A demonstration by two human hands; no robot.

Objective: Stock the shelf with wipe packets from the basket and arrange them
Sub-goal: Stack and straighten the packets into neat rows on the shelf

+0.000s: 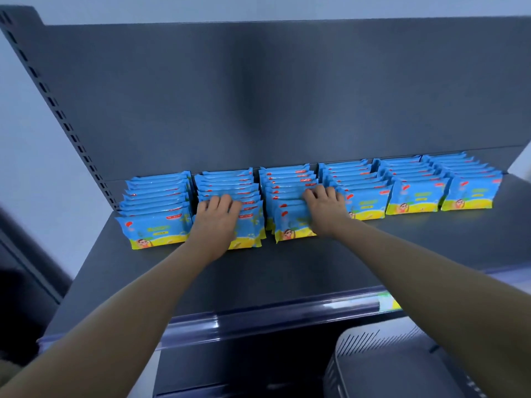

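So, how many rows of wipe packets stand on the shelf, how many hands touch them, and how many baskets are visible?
Rows of wipe packets: 6
Hands, left hand and right hand: 2
Baskets, grey basket: 1
Total: 9

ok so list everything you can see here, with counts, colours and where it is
rows of wipe packets: six, blue with yellow bottoms, standing side by side along the rear of the shelf, each row running front to back
shelf: one, dark grey, flat board bearing all the packets
back panel: one, dark grey, upright behind the rows
slotted upright: one, dark grey, at the left edge
price rail: one, clear plastic, along the shelf's front edge
basket: one, grey with slotted walls, bottom right below the shelf; its inside is not visible
left hand: one, bare, laid over the second row from the left
right hand: one, bare, laid on the third row, against the fourth
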